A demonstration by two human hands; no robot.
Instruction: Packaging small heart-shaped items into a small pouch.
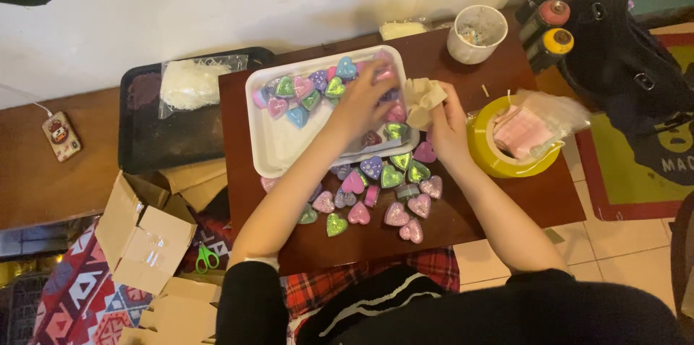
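Okay, fingers first: my left hand (361, 103) reaches into the white tray (262, 144), fingers curled down over the glittery heart pieces (311, 92) at its right end; can't tell if it's pinching one. My right hand (450, 126) pinches a crumpled beige paper (421, 98) at the tray's edge, kept close for the hearts. More loose hearts (383, 197) sit below the tray on the dark wooden table (506, 204). Yellow tape roll (483, 148) right, white cup (476, 34) behind, cardboard boxes (141, 236) on the floor left.

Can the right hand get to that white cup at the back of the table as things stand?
Probably yes: the right hand holds a beige scrap, but nothing stands between it and the white cup behind it.
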